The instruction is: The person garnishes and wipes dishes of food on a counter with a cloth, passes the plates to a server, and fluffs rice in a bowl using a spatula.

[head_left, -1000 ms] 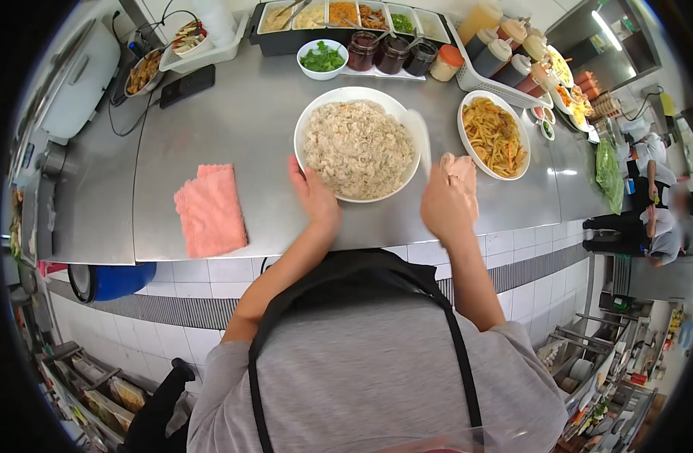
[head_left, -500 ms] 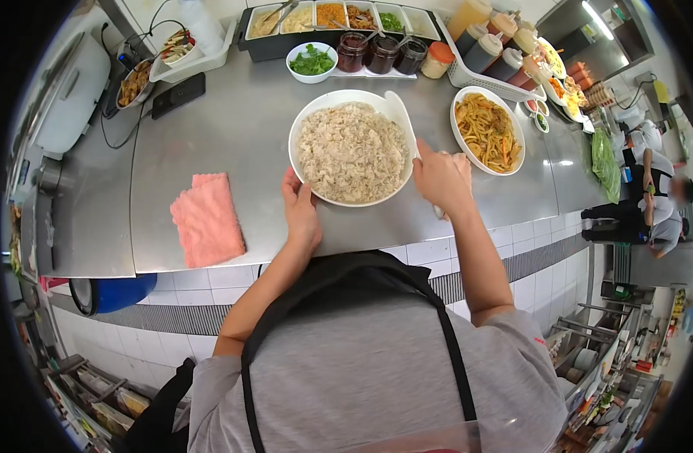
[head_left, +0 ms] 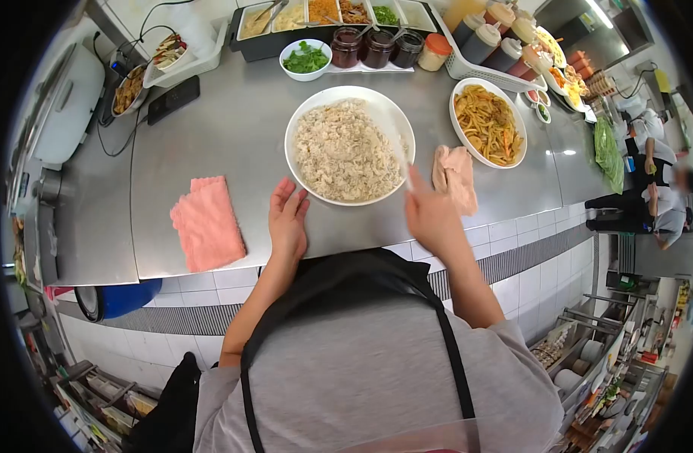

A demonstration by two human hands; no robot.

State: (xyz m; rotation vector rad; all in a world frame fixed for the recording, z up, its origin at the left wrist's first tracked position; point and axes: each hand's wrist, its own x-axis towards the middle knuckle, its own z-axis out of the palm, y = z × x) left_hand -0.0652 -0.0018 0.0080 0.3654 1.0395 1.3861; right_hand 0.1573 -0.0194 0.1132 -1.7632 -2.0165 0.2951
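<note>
A wide white bowl of cooked rice sits on the steel counter. The rice lies toward the left and front, baring the bowl's upper right inside. In my right hand is a white rice paddle, smeared by motion, its blade against the right side of the rice. My left hand is at the bowl's lower left rim, fingers slightly apart; whether they touch it I cannot tell. A crumpled pale pink cloth lies just beyond my right hand.
A plate of noodles stands to the right. Behind are a herb bowl, sauce jars, a topping tray and squeeze bottles. A folded pink towel lies left. Another person stands far right.
The paddle has swung from the bowl's right rim into the rice, pushing it leftward. My right hand has moved left and nearer me, uncovering the pale cloth. My left fingers have loosened.
</note>
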